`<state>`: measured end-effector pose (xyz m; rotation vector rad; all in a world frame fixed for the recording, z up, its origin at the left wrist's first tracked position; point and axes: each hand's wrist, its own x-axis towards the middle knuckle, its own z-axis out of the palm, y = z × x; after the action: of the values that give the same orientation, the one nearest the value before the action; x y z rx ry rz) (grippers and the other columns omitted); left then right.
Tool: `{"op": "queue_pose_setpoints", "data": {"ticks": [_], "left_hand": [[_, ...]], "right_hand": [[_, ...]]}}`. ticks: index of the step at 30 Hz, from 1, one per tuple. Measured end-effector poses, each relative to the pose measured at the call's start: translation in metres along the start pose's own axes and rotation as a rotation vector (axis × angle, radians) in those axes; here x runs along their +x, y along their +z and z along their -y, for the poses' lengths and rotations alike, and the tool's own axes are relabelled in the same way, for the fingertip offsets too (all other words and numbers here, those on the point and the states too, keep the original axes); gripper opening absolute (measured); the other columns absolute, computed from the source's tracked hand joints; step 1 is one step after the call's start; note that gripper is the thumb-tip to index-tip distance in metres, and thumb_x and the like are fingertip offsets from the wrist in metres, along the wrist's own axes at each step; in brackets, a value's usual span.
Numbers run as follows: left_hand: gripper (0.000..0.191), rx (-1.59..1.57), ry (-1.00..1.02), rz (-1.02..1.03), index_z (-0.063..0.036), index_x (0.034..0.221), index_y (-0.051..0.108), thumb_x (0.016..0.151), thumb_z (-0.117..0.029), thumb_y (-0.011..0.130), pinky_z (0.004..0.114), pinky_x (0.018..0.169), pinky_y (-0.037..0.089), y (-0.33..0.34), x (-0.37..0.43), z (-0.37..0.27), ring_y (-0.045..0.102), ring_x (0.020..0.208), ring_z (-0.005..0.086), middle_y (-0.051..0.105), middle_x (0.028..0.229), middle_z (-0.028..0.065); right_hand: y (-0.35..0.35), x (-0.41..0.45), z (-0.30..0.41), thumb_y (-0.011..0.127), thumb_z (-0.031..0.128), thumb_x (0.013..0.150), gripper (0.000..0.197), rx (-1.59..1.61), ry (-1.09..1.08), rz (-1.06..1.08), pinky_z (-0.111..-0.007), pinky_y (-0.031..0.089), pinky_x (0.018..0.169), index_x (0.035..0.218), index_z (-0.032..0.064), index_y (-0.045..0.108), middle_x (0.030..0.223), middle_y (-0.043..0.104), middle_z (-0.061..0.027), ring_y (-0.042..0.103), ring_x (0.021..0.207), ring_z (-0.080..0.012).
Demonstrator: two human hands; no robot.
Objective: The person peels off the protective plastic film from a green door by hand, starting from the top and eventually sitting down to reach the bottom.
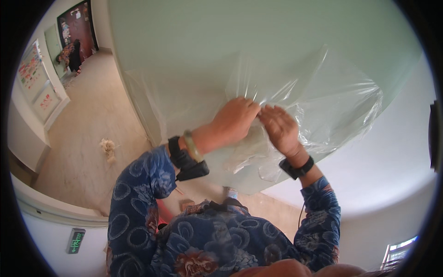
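A crumpled sheet of clear plastic film (332,114) lies spread over a pale green flat surface (193,34). My left hand (230,121) has its fingers curled on the film near the middle, and creases run outward from there. Almost touching it, my right hand (281,128) has its fingers held close together and bent over the film. Whether its thumb pinches the film is hidden. Loose folds of the film hang below both hands, towards my body. A bangle (192,146) and a black strap device (183,161) sit on my left wrist, and another black strap (297,168) on my right.
Left of the green surface runs a pale floor (90,124) with a crumpled scrap (108,149) on it. Farther off, a person (70,57) bends near a dark red door (81,29). A white wall (367,173) borders the right side. A lit green sign (76,240) hangs lower left.
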<state>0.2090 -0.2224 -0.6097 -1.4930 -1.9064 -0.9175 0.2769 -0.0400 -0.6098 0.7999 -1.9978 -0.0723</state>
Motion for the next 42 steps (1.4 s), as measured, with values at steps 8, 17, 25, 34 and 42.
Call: {"op": "queue_pose_setpoints", "data": {"ticks": [8, 17, 25, 34, 42], "left_hand": [[0.009, -0.107, -0.217, 0.267, -0.0009, 0.083, 0.051, 0.075, -0.003, 0.053, 0.046, 0.071, 0.041, 0.069, -0.127, -0.009, 0.052, 0.080, 0.0370, 0.054, 0.081, 0.0175], [0.027, -0.133, 0.030, 0.153, 0.0040, 0.098, 0.061, 0.080, -0.015, 0.065, 0.039, 0.077, 0.049, 0.015, -0.025, -0.006, 0.059, 0.095, 0.0339, 0.060, 0.099, 0.0191], [0.044, -0.536, -0.454, 0.093, 0.0050, 0.080, 0.061, 0.082, -0.038, 0.068, 0.025, 0.061, 0.046, 0.027, 0.134, -0.048, 0.061, 0.071, 0.0139, 0.063, 0.073, 0.0088], [0.045, -0.559, -0.313, -0.010, -0.0064, 0.059, 0.045, 0.092, -0.035, 0.055, 0.025, 0.040, 0.036, 0.055, 0.141, -0.054, 0.041, 0.042, 0.0082, 0.043, 0.052, -0.0023], [0.042, -0.993, -0.446, 0.072, -0.0119, 0.060, 0.040, 0.095, -0.032, 0.052, 0.023, 0.041, 0.028, 0.036, 0.118, -0.086, 0.033, 0.046, 0.0036, 0.036, 0.053, -0.0056]], "right_hand": [[0.051, -0.115, 0.100, 0.062, 0.003, 0.075, 0.028, 0.252, 0.291, 0.237, -0.041, 0.049, 0.091, 0.103, 0.0052, 0.064, 0.107, 0.064, -0.0117, 0.062, 0.102, -0.0266], [-0.089, -0.123, 0.011, 0.065, 0.000, 0.071, 0.045, -0.357, 0.724, -0.360, -0.042, 0.039, 0.098, 0.115, 0.0066, 0.058, 0.116, 0.058, -0.0148, 0.053, 0.112, -0.0324], [-0.169, -0.093, -0.086, 0.082, 0.042, 0.064, 0.107, -0.059, 1.310, -0.677, -0.040, 0.042, 0.094, 0.144, 0.0082, 0.020, 0.129, 0.045, -0.0258, 0.051, 0.112, -0.0342], [-0.173, -0.083, -0.085, 0.053, 0.023, 0.091, 0.020, -0.449, 1.147, -0.427, -0.040, 0.039, 0.054, 0.086, 0.0047, 0.060, 0.062, 0.052, -0.0175, 0.050, 0.057, -0.0348], [-0.171, -0.058, -0.063, 0.051, 0.017, 0.093, 0.019, 0.202, 1.208, -0.492, -0.023, 0.030, 0.050, 0.085, 0.0011, 0.060, 0.059, 0.039, 0.0031, 0.034, 0.055, -0.0059]]}}
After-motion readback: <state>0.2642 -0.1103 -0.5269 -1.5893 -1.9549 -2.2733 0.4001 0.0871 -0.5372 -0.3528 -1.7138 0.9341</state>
